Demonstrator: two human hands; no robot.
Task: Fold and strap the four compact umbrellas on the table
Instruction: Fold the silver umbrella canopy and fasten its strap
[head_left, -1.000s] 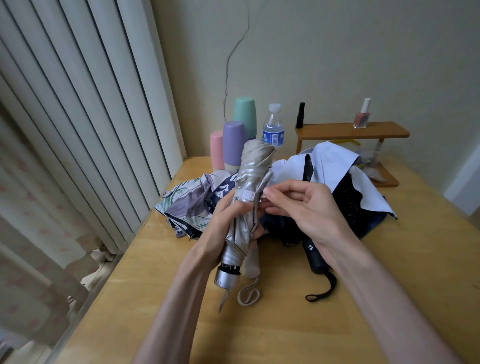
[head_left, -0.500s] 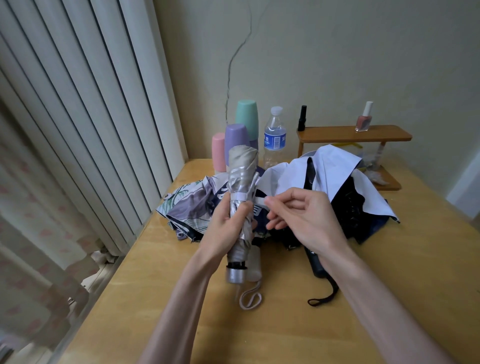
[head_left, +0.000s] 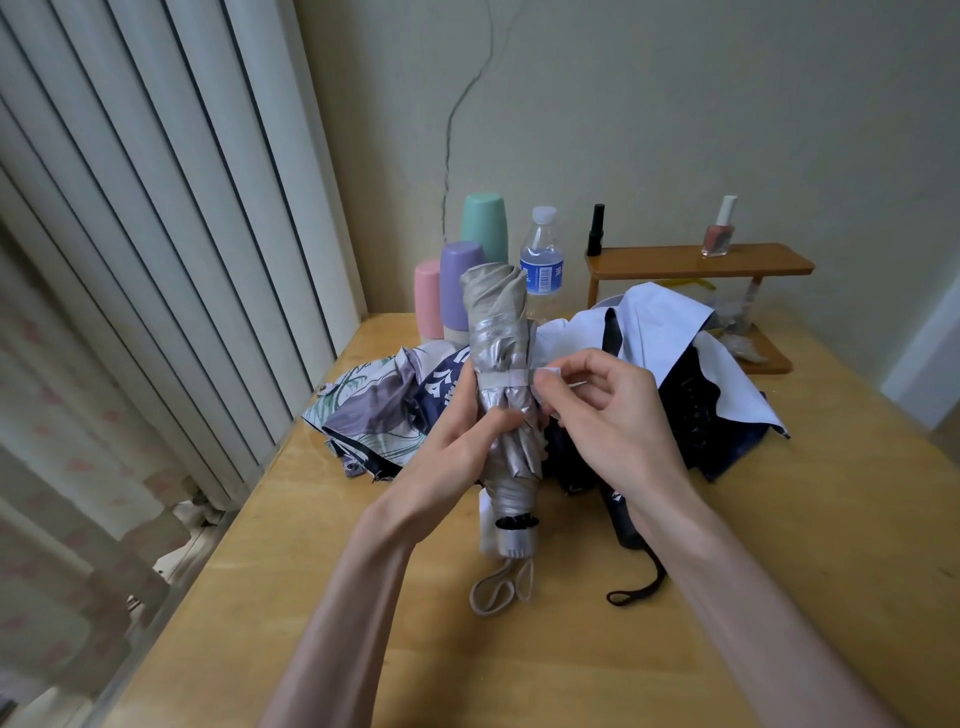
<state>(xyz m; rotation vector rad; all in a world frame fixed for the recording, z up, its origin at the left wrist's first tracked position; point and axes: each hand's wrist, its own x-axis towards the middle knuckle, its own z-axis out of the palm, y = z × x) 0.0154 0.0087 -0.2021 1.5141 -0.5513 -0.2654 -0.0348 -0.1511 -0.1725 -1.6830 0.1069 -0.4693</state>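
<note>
One in play: left grip (head_left: 457, 447) wraps silver umbrella (head_left: 501, 338) mid-canopy, fabric likely soft, slippery; right grip (head_left: 608, 415) pinches strap tab (head_left: 548, 373).

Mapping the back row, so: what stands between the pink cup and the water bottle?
Head view: a purple cup and a taller green cup stand between the pink cup and the water bottle; the silver umbrella partly covers that gap.
</note>
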